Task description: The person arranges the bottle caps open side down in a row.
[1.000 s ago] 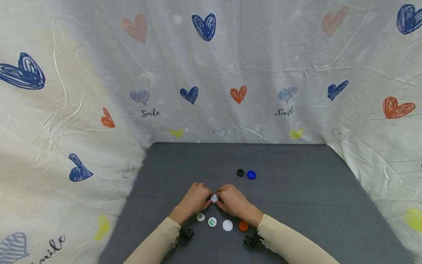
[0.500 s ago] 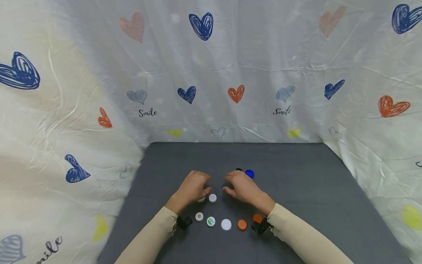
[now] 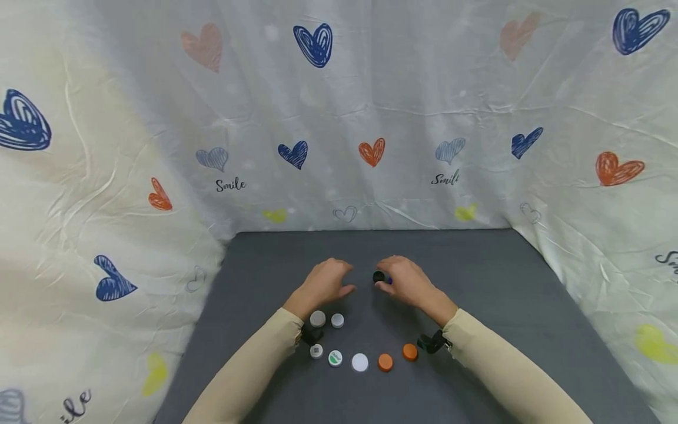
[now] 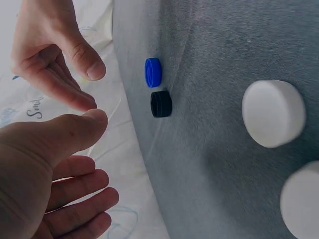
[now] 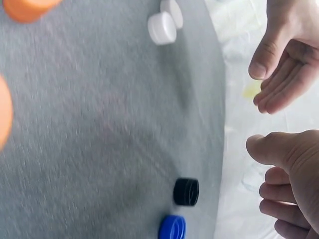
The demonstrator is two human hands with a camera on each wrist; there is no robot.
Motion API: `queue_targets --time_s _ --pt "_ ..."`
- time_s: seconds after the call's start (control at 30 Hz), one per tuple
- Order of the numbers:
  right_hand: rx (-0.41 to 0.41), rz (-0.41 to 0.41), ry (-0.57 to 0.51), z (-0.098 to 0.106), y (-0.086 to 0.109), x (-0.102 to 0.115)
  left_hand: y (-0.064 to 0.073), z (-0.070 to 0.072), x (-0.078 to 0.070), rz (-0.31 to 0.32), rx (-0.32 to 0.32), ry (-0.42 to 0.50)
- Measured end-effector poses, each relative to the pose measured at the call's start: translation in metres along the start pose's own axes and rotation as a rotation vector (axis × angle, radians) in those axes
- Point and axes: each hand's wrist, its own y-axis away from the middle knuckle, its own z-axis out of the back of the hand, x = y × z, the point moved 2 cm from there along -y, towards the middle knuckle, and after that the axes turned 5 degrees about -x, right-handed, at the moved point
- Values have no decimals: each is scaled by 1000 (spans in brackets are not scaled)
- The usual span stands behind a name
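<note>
In the head view my left hand hovers over the table, thumb apart from its loosely bent fingers, with nothing in its grasp. Facing it is my right hand, likewise loose, above a black bottle cap and a blue bottle cap. The right hand hides most of the blue one in the head view. Both wrist views show these two caps lying side by side, apart from the fingers. Nearer me, two white caps sit beside the left wrist: a wider one and a smaller one.
A curved front row holds a small white cap with a square mark, a white cap with a green mark, a plain white cap and two orange caps. A heart-printed cloth surrounds the grey table.
Both hands have let go of the small white cap, which now stands on the table. They have moved apart and forward, the right one to above the black and blue caps.
</note>
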Motion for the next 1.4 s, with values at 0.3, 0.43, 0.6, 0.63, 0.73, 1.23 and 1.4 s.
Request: queue_targets --time_s 0.3,0.43,0.6,0.63,0.73,1.23,1.4 --pt "43 -56 33 -5 -3 -22 -30 -15 -4 48 69 37" --pt "66 -89 30 -10 -4 -29 -41 -22 -4 64 96 37" --pt "81 -108 4 -23 -4 -35 -50 -33 -7 83 115 49" --pt "83 -110 -3 -26 -4 -36 -51 -35 -8 90 120 55" --pt "81 -113 -18 -33 -1 -39 -55 -44 -10 114 139 66" --pt "156 -186 -69 -53 -1 -42 -68 -70 -14 158 201 69" --pt "142 -206 -87 -57 -2 -41 -70 -77 -17 139 198 82"
